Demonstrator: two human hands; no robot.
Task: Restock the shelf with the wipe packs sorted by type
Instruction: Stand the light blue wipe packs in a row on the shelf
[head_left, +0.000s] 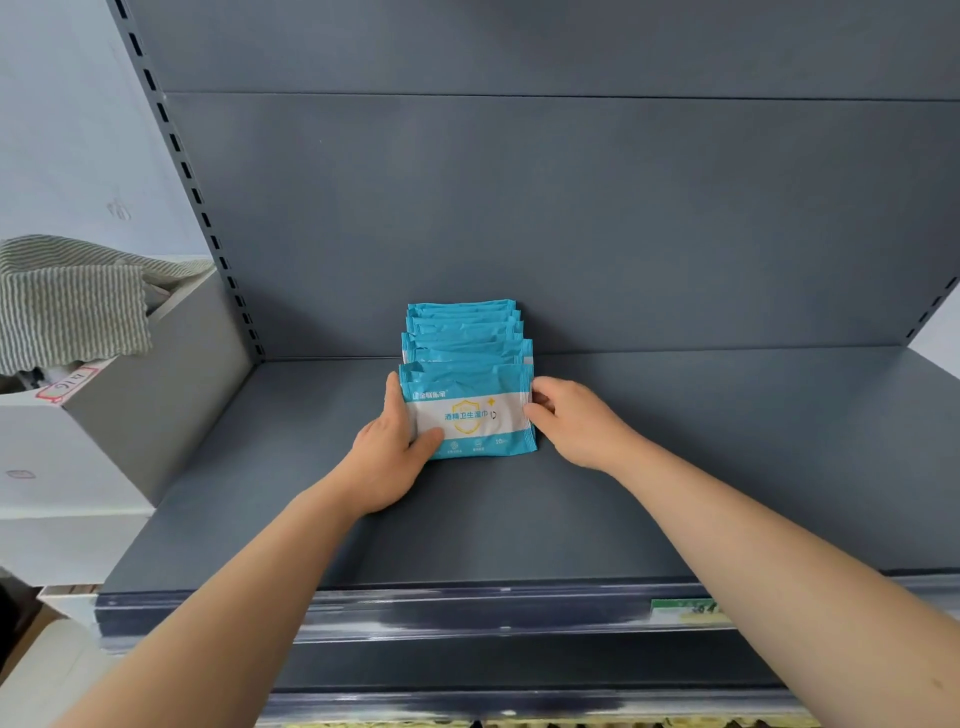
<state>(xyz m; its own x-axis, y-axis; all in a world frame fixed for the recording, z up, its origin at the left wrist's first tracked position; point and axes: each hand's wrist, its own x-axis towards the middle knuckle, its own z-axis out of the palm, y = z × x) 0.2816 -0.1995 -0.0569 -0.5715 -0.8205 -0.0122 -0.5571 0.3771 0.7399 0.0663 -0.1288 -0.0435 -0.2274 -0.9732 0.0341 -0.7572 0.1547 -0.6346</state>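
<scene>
Wide, flat shelf (675, 467) of matte slate-grey sheet metal, closed behind by a smooth back panel (571, 208) in the same finish, with a thin upright (187, 171) punched with dark rectangular slots at the left corner. Off the shelf's left end, a grey cardboard box (156, 395), open at the top, draped with a soft ribbed cloth (72, 306) in grey-green and white stripes. Along the front lip, a glossy clear plastic price rail (467, 613) with a small green label (685, 610) towards the right. At mid-shelf, close to the back panel, a tight front-to-back row of wipe packs (465, 338): flat rectangular pouches of crinkly teal film with crimped side seams, standing on edge and leaning back. Foremost, the front pack (470, 415), teal with a white band and a yellow shield outline. On its left edge, the left hand (395, 457), gripping with thumb across the face and fingers behind. On its right edge, the right hand (576, 421), fingertips curled in and pinching the seam
</scene>
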